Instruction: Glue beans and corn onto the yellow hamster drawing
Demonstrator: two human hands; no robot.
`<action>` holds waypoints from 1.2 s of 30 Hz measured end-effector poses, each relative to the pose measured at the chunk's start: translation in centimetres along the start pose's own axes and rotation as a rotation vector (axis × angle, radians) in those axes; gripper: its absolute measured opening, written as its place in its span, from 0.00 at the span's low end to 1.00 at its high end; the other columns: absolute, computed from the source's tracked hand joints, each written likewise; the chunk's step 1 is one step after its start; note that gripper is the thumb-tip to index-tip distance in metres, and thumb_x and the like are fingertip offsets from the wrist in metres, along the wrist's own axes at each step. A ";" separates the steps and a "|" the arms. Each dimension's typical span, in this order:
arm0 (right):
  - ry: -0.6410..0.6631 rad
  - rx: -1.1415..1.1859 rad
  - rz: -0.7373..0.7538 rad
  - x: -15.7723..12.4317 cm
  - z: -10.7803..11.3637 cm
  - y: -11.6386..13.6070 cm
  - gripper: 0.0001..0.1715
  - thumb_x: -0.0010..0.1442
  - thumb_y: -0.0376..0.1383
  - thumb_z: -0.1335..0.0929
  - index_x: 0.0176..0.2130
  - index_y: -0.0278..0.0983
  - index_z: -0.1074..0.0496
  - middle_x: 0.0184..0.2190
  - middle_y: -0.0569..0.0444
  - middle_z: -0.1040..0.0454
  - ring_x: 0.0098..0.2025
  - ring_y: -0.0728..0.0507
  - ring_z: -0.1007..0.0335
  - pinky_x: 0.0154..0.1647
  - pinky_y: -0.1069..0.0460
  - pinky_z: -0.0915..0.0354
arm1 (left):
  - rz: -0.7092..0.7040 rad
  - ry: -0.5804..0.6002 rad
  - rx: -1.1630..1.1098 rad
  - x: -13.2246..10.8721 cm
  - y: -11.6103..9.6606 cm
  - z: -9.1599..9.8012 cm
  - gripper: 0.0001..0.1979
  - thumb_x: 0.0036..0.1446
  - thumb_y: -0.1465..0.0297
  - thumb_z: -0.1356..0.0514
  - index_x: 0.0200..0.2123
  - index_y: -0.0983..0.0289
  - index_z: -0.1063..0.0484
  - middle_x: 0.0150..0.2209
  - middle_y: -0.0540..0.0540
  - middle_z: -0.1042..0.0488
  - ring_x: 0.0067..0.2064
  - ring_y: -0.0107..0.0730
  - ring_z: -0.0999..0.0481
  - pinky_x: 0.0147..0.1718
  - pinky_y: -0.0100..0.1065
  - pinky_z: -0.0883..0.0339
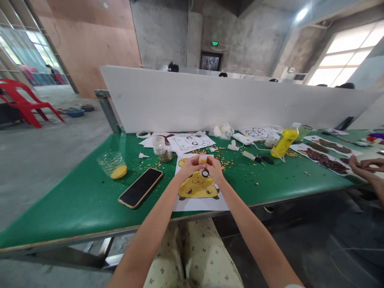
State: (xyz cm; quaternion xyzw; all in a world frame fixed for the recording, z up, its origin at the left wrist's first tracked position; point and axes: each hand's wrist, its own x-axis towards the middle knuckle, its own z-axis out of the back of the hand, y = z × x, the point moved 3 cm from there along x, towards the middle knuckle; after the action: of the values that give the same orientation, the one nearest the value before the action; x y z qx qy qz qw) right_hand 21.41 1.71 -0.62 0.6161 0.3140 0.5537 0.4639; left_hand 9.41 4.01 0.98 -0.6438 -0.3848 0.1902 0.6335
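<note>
Both my left hand (189, 166) and my right hand (215, 168) are closed around a small white-and-yellow bottle (203, 159), fingertips meeting over it. Its lower end is hidden by my fingers. Beneath them lies a sheet of paper bearing a yellow cartoon animal picture (196, 189), near the table's front edge. Grains and seeds (225, 161) are scattered behind and to the right of the sheet. Left of my hands stand clear plastic jars (165, 154), and a phone (141, 188) lies face up with a dark screen.
A clear bag with yellow contents (119, 172) lies on the green table (90, 200). Line drawings (192, 141) sit at the back by a white partition (186, 100). On the right are a yellow bottle (284, 143), seed-covered sheets (322, 159) and another person's hand (364, 168).
</note>
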 end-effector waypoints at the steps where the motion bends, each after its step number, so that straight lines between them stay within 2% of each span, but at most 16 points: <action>1: -0.003 -0.005 -0.001 0.0 0.0 -0.1 0.12 0.44 0.40 0.31 0.31 0.36 0.28 0.26 0.56 0.28 0.28 0.46 0.35 0.29 0.52 0.39 | -0.009 -0.005 0.011 0.0 -0.1 0.0 0.27 0.40 0.68 0.32 0.47 0.67 0.29 0.38 0.56 0.24 0.38 0.34 0.28 0.40 0.34 0.36; 7: -0.032 -0.036 0.003 0.0 -0.1 -0.1 0.11 0.43 0.38 0.34 0.30 0.36 0.28 0.24 0.57 0.29 0.25 0.47 0.37 0.27 0.53 0.40 | -0.047 -0.079 0.062 0.1 -0.4 -0.2 0.18 0.39 0.67 0.33 0.35 0.68 0.27 0.29 0.52 0.26 0.32 0.31 0.30 0.34 0.32 0.36; 12: -0.068 -0.052 0.023 -0.2 -0.1 0.4 0.13 0.43 0.35 0.37 0.30 0.35 0.28 0.27 0.56 0.27 0.30 0.46 0.35 0.31 0.52 0.39 | -0.068 -0.123 0.072 0.1 -0.4 -0.4 0.15 0.40 0.66 0.33 0.32 0.68 0.28 0.26 0.50 0.29 0.28 0.27 0.32 0.30 0.29 0.38; 16: -0.084 -0.058 0.021 -0.2 -0.2 0.6 0.12 0.42 0.35 0.37 0.29 0.35 0.28 0.24 0.57 0.28 0.28 0.46 0.37 0.30 0.53 0.40 | -0.089 -0.141 0.077 0.1 -0.4 -0.6 0.13 0.40 0.67 0.33 0.29 0.68 0.29 0.24 0.48 0.31 0.27 0.25 0.35 0.28 0.28 0.40; 25: -0.070 -0.034 0.005 0.0 -0.2 0.2 0.10 0.43 0.35 0.36 0.29 0.35 0.29 0.24 0.57 0.30 0.27 0.48 0.38 0.28 0.54 0.41 | -0.075 -0.127 0.064 0.3 -0.1 -0.3 0.14 0.40 0.67 0.33 0.32 0.68 0.27 0.25 0.49 0.31 0.27 0.25 0.34 0.29 0.28 0.39; 31: -0.030 0.009 -0.022 0.0 -0.2 0.2 0.13 0.44 0.39 0.34 0.32 0.36 0.29 0.25 0.56 0.29 0.27 0.47 0.36 0.27 0.53 0.39 | -0.041 -0.094 0.057 0.2 -0.1 -0.1 0.25 0.42 0.66 0.34 0.45 0.66 0.29 0.35 0.53 0.27 0.33 0.29 0.31 0.33 0.30 0.37; 36: -0.024 0.014 -0.035 -0.1 -0.1 0.3 0.14 0.44 0.39 0.34 0.34 0.37 0.30 0.28 0.55 0.28 0.29 0.46 0.35 0.27 0.53 0.38 | -0.036 -0.081 0.067 0.2 -0.1 -0.1 0.25 0.42 0.66 0.34 0.46 0.66 0.30 0.40 0.56 0.27 0.38 0.32 0.30 0.37 0.31 0.36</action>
State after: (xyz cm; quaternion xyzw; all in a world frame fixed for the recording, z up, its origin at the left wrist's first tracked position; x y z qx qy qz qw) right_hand 21.22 1.53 -0.44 0.6202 0.3231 0.5360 0.4730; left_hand 9.62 4.11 1.11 -0.6071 -0.4150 0.2174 0.6418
